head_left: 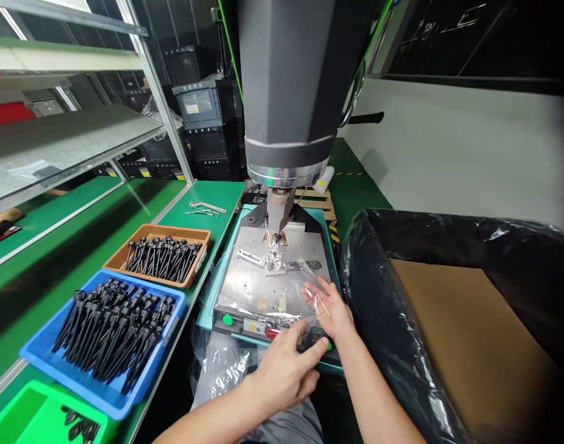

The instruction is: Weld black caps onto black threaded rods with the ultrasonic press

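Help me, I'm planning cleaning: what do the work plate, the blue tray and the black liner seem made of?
Work plate: likely bare metal, satin, given its grey sheen.
Blue tray: probably moulded plastic, smooth, from its even colour.
Black liner: apparently thin plastic film, glossy, with wrinkles and highlights.

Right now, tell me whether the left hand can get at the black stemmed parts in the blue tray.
Likely yes: the left hand appears empty, the blue tray is open-topped, and nothing visible covers the black stemmed parts, though it must reach left.
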A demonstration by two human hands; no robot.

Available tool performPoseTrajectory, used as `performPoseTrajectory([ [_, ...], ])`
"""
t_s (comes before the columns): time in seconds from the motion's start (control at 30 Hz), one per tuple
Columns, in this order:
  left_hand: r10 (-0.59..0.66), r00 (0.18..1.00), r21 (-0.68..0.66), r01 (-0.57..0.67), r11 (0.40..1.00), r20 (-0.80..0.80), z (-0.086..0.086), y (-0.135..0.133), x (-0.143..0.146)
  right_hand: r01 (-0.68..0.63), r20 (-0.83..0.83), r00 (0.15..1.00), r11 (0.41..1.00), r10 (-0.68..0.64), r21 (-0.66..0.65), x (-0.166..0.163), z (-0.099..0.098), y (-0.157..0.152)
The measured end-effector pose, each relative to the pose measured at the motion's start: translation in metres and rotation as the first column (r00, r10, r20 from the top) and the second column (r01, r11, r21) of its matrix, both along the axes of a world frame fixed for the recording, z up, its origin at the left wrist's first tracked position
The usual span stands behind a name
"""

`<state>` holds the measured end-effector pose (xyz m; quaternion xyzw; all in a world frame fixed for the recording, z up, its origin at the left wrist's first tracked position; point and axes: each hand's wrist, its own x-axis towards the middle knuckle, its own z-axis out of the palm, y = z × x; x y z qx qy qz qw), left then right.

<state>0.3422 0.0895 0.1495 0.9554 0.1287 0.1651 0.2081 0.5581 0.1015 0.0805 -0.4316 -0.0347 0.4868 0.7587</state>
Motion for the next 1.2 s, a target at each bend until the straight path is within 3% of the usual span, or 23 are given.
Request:
performPoseTrajectory([
  [0.2,-0.024,1.0,0.074,0.024,0.997,0.002,0.0,0.007,0.002,-0.03,-0.017,0.999,0.998,0.031,0.05,-0.009,0.009,-0.006],
  [0.3,-0.048,0.995,0.134,0.035,0.99,0.092,0.006,0.018,0.001,-0.014,0.04,0.999,0.998,0.011,0.066,-0.012,0.013,-0.007],
  [0.4,-0.006,0.955,0.171,-0.047,0.984,0.297,0.014,0.051,0.003,0.023,0.128,0.991,0.996,-0.034,0.083,-0.013,0.016,-0.004],
  [0.5,0.098,0.901,0.178,-0.188,0.966,0.422,0.025,0.106,0.011,0.045,0.161,0.985,0.995,-0.058,0.085,-0.012,0.016,0.001],
  [0.63,0.168,0.933,0.184,-0.234,0.955,0.317,0.043,0.181,0.032,0.069,0.168,0.982,0.994,-0.083,0.088,-0.011,0.018,0.006],
  [0.77,0.132,0.98,0.168,-0.156,0.973,0.148,0.06,0.225,0.055,0.086,0.159,0.982,0.992,-0.1,0.09,-0.007,0.02,0.009],
  [0.93,0.022,0.999,0.031,-0.023,0.999,0.032,0.069,0.246,0.074,0.115,0.204,0.972,0.993,-0.118,0.03,0.001,0.015,0.011],
  [1.2,0.009,1.0,-0.06,-0.011,0.998,-0.024,0.067,0.253,0.085,0.102,0.326,0.942,0.993,-0.076,-0.063,0.006,0.007,0.019],
])
